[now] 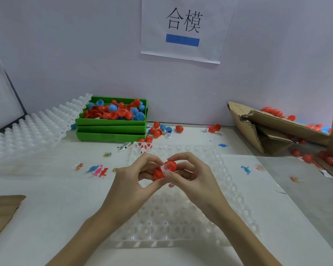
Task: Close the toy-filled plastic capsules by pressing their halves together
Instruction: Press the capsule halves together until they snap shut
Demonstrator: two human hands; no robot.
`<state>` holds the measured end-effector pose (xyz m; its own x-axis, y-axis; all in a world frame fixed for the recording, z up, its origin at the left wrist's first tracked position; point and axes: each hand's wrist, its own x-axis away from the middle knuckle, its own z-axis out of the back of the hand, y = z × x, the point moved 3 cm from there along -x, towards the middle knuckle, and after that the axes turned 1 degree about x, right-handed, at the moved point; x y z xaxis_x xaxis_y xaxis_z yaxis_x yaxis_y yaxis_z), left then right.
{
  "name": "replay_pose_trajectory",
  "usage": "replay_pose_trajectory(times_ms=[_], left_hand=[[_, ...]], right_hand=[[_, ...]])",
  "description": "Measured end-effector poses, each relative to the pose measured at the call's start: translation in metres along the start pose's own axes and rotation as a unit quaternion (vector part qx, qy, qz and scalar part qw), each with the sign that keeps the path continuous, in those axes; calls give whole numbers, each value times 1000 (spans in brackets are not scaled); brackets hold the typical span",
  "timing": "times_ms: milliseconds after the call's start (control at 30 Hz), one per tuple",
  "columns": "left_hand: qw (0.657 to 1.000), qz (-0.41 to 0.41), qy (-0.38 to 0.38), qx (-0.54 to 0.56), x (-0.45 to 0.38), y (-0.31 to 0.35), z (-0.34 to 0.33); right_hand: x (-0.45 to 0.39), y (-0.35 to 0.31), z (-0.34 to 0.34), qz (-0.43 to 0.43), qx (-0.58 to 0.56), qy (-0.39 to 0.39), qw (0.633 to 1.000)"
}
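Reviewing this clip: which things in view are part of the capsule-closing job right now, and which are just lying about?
In the job:
left hand and right hand, both gripping the red capsule
white tray beneath them
green bin of capsule halves

Lying about:
toy dinosaurs
wall sign
torn carton
tray stack

Looks like a toy-packing workbench: green bins (pixel 112 122) of capsule halves beyond the left hand (pixel 135 175), a wall sign (pixel 183 29) above.
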<state>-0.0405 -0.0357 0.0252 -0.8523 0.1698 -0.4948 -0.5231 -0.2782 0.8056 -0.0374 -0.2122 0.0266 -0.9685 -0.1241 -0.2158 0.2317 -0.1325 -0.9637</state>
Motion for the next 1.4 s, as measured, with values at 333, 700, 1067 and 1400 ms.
replay_pose_trajectory(times_ms=[333,700,1067,1400], left_hand=[[995,-49,47,-67,-2,5,3],[990,-109,50,-76,-2,6,4],[987,-126,36,-97,-1,7,4],[998,-7,34,58,0,0,5]], right_hand=[[1,-2,-2,-4,-48,0,999],[0,1,-5,-72,-179,-41,980],[1,3,-7,-67,-160,-44,984],[-2,1,-2,-50,-161,-41,985]])
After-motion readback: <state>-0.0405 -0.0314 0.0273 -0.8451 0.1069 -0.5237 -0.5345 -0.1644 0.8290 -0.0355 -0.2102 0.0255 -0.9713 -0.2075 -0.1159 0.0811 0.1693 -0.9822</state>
